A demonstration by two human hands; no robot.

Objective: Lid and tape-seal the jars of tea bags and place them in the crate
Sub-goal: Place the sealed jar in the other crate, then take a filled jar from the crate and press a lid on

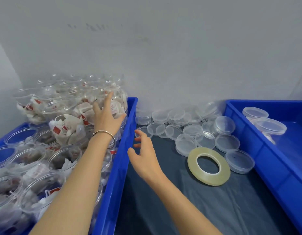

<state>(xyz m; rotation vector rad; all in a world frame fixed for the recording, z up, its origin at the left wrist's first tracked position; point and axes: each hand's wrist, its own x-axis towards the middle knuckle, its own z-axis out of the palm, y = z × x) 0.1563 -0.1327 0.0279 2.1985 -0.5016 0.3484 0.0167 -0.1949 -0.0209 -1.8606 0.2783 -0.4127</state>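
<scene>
Your two forearms reach forward over a dark plastic-covered table [206, 209], which lies bare between two blue crates. The left crate's rim [119, 158] runs along just beside your right hand [143, 156], which hovers above the table with its fingers loosely spread, holding nothing. To its right a roll of clear tape [208, 166] lies flat on the table, apart from that hand. Just past the roll a scatter of clear lids [189, 131] covers the table up to the wall, some stacked, one propped on edge.

Your left hand [107, 118], a bangle [104, 133] at its wrist, is stretched inside the left crate with straight fingers laid against a clear jar of tea bags [116, 104] on the upper layer; it grips nothing. Open jars of tea bags [62, 156] crowd that crate below and around your left arm.

At the far right the second blue crate [265, 150] holds two lidded jars [269, 126] in its far corner, with blue floor showing beside them. A pale wall [163, 56] closes off the back.
</scene>
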